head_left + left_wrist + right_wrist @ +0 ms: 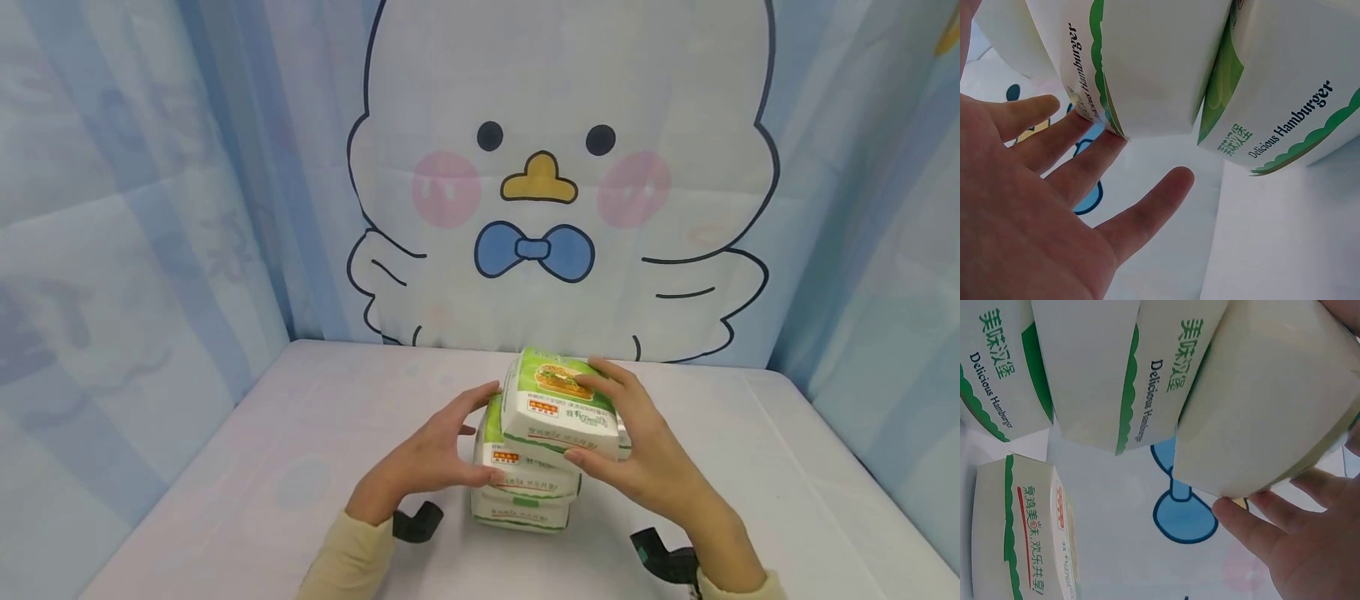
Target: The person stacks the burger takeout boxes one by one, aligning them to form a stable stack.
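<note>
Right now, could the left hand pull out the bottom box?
Probably not cleanly: the left hand has the middle box between thumb and fingers, and that box sits on the bottom box. The bottom box's near side looks uncovered, so a touch there seems possible.

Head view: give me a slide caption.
Left hand against stacked hamburger boxes, right hand gripping the top box, cartoon bird behind.

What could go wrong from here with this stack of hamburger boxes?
First, the top box is tilted and offset to the right over the middle box, so it might slide if the right hand lets go now. Second, the left hand, touching the middle box, could push it off line on the bottom box.
</note>
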`<state>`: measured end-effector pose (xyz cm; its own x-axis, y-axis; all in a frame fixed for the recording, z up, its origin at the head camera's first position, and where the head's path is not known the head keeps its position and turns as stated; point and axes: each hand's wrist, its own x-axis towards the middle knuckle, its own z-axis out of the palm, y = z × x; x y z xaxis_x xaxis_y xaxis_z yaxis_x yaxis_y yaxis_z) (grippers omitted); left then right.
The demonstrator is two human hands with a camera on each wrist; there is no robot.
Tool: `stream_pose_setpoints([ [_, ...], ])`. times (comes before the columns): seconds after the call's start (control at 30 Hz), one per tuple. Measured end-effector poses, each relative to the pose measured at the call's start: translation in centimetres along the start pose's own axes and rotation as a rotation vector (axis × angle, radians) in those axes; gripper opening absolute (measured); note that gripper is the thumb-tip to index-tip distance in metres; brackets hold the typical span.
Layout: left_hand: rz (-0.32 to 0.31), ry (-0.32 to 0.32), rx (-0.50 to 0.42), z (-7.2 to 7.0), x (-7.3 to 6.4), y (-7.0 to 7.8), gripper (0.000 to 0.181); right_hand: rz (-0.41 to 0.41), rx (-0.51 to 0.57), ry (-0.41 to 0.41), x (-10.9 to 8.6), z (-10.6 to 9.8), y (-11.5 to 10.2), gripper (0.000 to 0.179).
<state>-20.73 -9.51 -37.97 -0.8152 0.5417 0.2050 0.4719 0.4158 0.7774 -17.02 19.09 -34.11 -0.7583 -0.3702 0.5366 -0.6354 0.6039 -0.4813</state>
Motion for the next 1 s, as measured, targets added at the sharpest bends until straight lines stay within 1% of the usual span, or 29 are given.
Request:
stream_pose_setpoints([
  [0.13, -0.012, 0.004, -0.026, 0.1, 0.0, 0.0, 0.111, 0.004, -0.003, -0.024, 0.2, 0.7, -0.4, 0.079],
  [0.3, -0.034, 0.009, -0.053, 0.1, 0.1, -0.1, 0.114, -0.025, 0.083, -0.051, 0.3, 1.4, -0.6, 0.068],
  [0.47, -0.009, 0.004, -0.080, 0.1, 0.2, -0.3, 0.113, -0.040, 0.131, -0.069, 0.5, 1.9, -0.8, 0.062],
  [0.6, -0.001, -0.001, -0.103, 0.0, 0.2, -0.3, 0.110, -0.038, 0.127, -0.067, 0.6, 2.1, -0.9, 0.063],
  [0.7, 0.010, -0.013, -0.126, 0.1, 0.2, -0.3, 0.107, -0.047, 0.123, -0.053, 0.6, 2.1, -0.9, 0.069],
  [0.83, 0.040, -0.032, -0.163, 0.1, 0.3, -0.2, 0.105, -0.047, 0.111, -0.035, 0.4, 1.9, -0.8, 0.077],
  [0.9, 0.047, -0.030, -0.164, 0.1, 0.4, -0.2, 0.106, -0.039, 0.098, -0.035, 0.3, 1.8, -0.7, 0.079],
  [1.0, 0.042, -0.017, -0.142, 0.1, 0.4, -0.2, 0.109, -0.027, 0.085, -0.041, 0.2, 1.6, -0.6, 0.082],
])
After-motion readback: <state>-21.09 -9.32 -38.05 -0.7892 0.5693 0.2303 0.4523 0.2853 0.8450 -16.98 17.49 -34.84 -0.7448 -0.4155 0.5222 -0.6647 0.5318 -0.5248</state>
